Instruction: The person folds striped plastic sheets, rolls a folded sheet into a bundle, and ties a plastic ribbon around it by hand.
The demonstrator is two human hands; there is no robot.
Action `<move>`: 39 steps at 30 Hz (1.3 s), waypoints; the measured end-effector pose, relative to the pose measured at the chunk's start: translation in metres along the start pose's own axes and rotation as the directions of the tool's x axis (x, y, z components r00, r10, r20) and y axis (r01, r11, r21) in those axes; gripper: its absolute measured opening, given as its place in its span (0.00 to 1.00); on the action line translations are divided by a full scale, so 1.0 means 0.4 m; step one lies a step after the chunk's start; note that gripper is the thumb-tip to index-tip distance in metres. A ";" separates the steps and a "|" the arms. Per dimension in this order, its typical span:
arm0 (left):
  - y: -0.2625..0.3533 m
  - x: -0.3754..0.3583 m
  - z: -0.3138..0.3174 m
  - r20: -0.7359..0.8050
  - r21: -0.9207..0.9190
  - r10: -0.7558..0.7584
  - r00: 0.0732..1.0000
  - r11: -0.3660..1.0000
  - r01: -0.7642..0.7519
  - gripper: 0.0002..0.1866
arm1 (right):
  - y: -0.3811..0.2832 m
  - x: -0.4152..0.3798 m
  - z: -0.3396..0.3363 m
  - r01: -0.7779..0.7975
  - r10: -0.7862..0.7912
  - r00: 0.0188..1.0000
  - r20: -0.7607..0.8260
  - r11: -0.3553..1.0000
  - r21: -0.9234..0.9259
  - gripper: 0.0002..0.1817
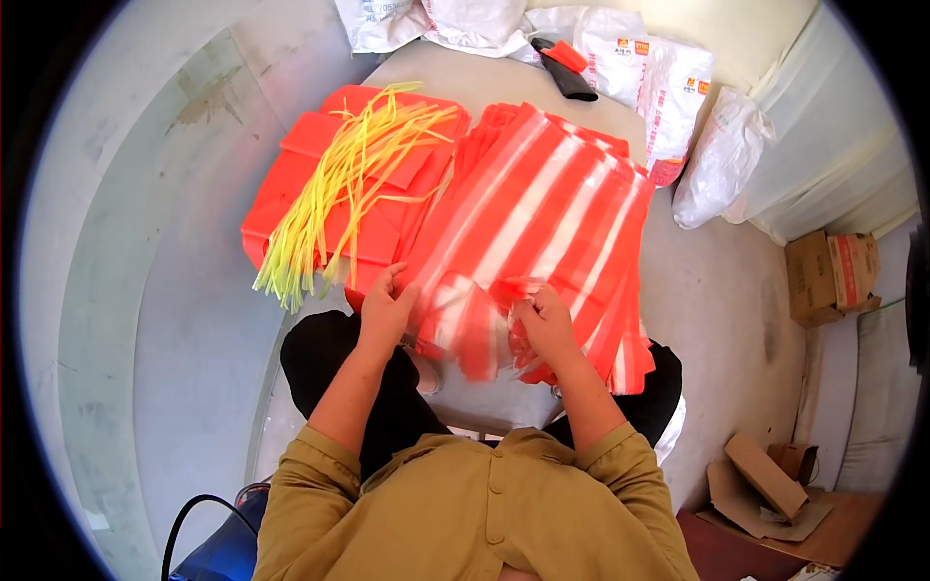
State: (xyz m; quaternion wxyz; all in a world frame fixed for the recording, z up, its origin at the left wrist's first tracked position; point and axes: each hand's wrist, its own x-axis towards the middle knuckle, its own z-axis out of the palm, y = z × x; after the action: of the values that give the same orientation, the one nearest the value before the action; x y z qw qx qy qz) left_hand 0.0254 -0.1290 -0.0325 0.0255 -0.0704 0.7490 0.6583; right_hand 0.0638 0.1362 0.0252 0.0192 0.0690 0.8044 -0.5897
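A stack of red-and-clear striped plastic sheets, perhaps bags (557, 208), spreads out in front of me, its near end by my knees. My right hand (544, 321) is closed on a crumpled bit of striped plastic (475, 324), which is partly blurred. At the left edge of that plastic is my left hand (387, 308), its thumb and fingers apart; whether it touches the plastic is hard to see. To the left, a bundle of yellow-green plastic strips (354, 179) lies across folded red plastic (291, 184).
White printed sacks (668, 97) stand along the far side, with a black roll-like thing (564, 77) beside them. Cardboard boxes (831, 276) are at the right, and flattened cardboard (765, 494) lies lower right. A blue object (228, 542) is at lower left.
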 end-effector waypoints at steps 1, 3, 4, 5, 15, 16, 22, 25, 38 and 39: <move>-0.006 0.005 -0.003 0.001 -0.002 0.008 1.000 1.000 -0.008 0.21 | 0.006 0.005 -0.008 -0.006 0.006 1.000 0.008 0.999 -0.047 0.10; -0.021 0.014 -0.005 0.003 -0.006 0.023 1.000 1.000 -0.023 0.21 | 0.027 0.013 -0.014 -0.021 0.021 1.000 0.005 0.997 -0.081 0.10; -0.022 0.015 -0.006 -0.011 0.008 0.010 1.000 1.000 -0.010 0.21 | 0.041 0.018 -0.014 -0.029 0.029 1.000 -0.004 0.997 -0.067 0.11; -0.022 0.016 -0.007 -0.025 0.020 -0.002 1.000 1.000 0.003 0.21 | 0.054 0.022 -0.014 -0.036 0.035 0.999 -0.013 0.998 -0.052 0.12; 0.027 0.021 -0.015 0.037 -0.074 -0.008 0.999 0.997 0.010 0.19 | 0.094 0.028 -0.026 -0.035 0.035 0.999 -0.019 0.999 0.010 0.17; 0.036 0.023 -0.011 0.043 -0.077 0.008 0.999 0.997 -0.005 0.20 | 0.120 0.036 -0.023 0.005 -0.005 1.000 -0.028 1.000 -0.003 0.16; 0.067 0.072 0.008 0.127 -0.114 0.006 0.992 0.993 0.009 0.23 | 0.148 0.041 -0.029 0.050 -0.050 0.999 -0.010 0.998 0.024 0.15; 0.098 0.083 0.014 0.156 0.005 -0.050 0.986 0.999 0.049 0.30 | 0.172 0.049 -0.029 0.084 -0.085 0.996 0.018 0.995 0.058 0.15; 0.155 -0.034 -0.095 0.190 0.260 -0.042 0.981 0.966 -0.009 0.37 | 0.085 0.032 0.001 0.690 -0.741 0.671 0.007 0.621 -0.372 0.10; 0.155 -0.036 -0.096 0.182 0.227 0.018 0.983 0.972 -0.060 0.36 | 0.069 0.020 0.003 0.687 -0.744 0.668 0.019 0.607 -0.399 0.10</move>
State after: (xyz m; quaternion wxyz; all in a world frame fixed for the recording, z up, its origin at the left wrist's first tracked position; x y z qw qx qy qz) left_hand 0.0333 -0.1585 0.0354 0.0876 0.0072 0.8165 0.5706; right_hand 0.0595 0.1440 -0.0023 -0.2661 -0.2201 0.8597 -0.3764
